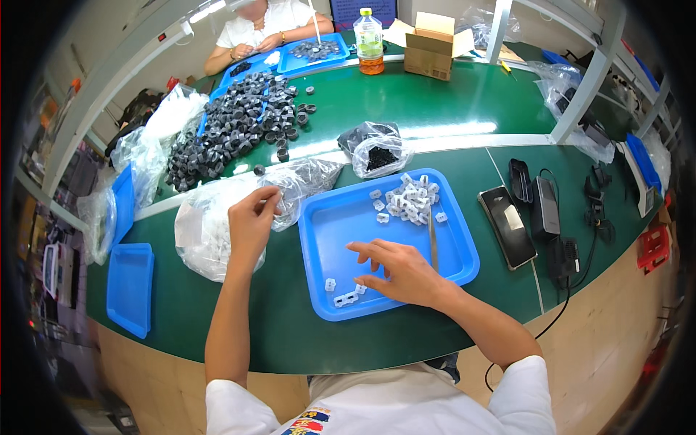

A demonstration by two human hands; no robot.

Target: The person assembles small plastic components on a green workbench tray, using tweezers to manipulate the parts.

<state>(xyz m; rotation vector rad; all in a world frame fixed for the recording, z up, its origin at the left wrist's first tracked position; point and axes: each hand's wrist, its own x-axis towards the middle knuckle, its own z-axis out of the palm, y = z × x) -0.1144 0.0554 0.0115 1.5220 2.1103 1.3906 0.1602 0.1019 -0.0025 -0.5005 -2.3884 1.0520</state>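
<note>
A large blue tray lies in front of me with a pile of small white plastic parts at its far right. Several more white parts, some with dark centres, sit in its near left corner. My right hand hovers over the tray, fingers apart, holding nothing, just above those near parts. Beside the pile lies a slim metal tool, perhaps tweezers. My left hand is over a clear bag of white parts, its fingertips pinched together. What is between them, if anything, cannot be made out.
A bag of small black pieces stands behind the tray. Dark round caps are heaped far left. A phone and black adapter lie right. An empty small tray is left. Another person works across the table.
</note>
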